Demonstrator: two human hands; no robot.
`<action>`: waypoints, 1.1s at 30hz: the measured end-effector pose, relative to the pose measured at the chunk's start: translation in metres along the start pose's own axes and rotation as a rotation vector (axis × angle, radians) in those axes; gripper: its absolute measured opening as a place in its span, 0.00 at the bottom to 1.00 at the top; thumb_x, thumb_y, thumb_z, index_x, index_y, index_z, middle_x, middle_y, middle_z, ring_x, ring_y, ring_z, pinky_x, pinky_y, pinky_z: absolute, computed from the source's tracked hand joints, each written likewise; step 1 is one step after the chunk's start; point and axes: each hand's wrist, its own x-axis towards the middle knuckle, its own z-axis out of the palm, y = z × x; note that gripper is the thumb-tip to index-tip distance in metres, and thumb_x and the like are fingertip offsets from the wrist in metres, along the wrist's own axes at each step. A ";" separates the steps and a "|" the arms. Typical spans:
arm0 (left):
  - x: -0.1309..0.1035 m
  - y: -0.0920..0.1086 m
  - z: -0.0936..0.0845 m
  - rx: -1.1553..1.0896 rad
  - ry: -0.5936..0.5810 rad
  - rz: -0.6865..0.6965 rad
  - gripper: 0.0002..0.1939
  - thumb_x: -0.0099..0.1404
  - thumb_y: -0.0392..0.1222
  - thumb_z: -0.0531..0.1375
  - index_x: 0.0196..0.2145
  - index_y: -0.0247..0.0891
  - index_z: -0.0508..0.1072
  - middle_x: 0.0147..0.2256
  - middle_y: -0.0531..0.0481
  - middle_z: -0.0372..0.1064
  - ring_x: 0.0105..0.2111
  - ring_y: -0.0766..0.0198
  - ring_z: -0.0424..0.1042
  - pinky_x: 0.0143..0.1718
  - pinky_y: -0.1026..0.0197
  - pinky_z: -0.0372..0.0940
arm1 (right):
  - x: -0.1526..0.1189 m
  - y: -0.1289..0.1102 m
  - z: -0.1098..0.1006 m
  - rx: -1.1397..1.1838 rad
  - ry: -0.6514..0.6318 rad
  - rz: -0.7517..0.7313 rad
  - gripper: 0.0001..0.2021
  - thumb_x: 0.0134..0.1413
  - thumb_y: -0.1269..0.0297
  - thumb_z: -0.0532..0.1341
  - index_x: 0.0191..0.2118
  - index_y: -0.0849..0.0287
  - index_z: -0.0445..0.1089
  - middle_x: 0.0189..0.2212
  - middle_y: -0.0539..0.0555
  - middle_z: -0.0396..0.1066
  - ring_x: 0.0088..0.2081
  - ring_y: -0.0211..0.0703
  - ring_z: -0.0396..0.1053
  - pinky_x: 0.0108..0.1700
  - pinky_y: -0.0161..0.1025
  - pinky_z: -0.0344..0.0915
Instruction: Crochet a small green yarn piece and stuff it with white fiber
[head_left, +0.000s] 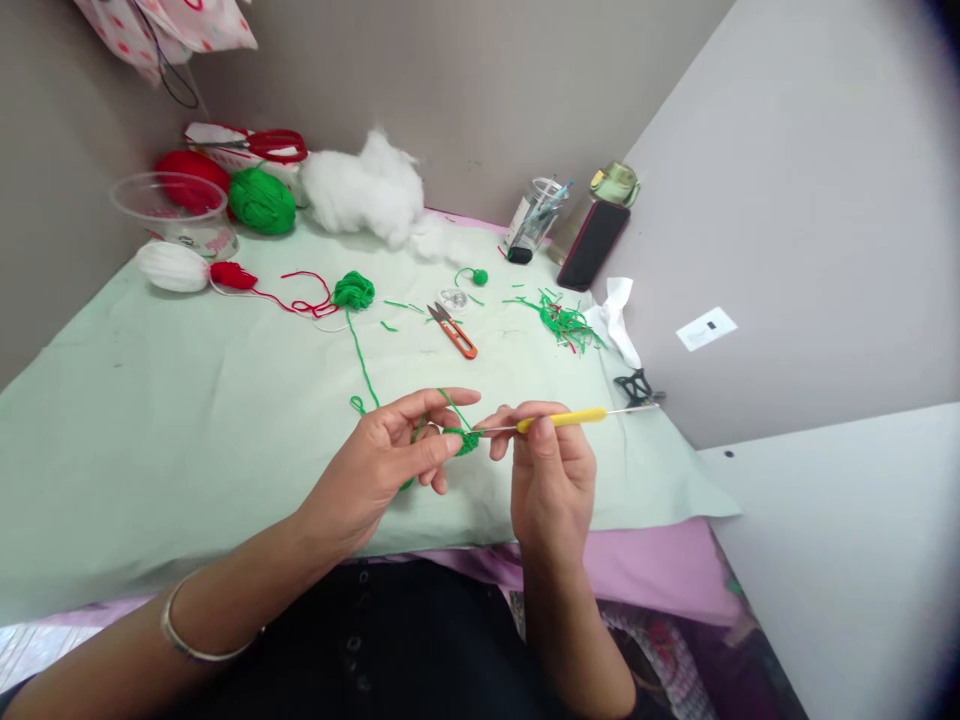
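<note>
Right hand (553, 470) grips yellow hook (568, 418), pointing nine o'clock; left hand (390, 445) pinches green piece (469, 443) there, tip's insertion unclear.

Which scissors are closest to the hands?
The orange snips, lying on the pale green cloth. The other pair, the red-handled scissors, sits farther back at the left.

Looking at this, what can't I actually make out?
All in the head view:
Green piece: partly covered by the left fingers.
Hook: its tip is too small to make out at the stitches.
Spotted cloth: cut off by the top edge.
Red ball: partly behind the green ball.
Wall label: print too small.
</note>
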 end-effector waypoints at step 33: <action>0.004 -0.008 -0.001 -0.266 -0.078 -0.170 0.06 0.64 0.38 0.71 0.40 0.38 0.83 0.24 0.61 0.57 0.17 0.80 0.46 0.19 0.74 0.54 | -0.008 -0.002 0.003 -0.234 0.104 -0.349 0.09 0.71 0.65 0.59 0.43 0.52 0.78 0.33 0.48 0.78 0.31 0.38 0.71 0.40 0.44 0.67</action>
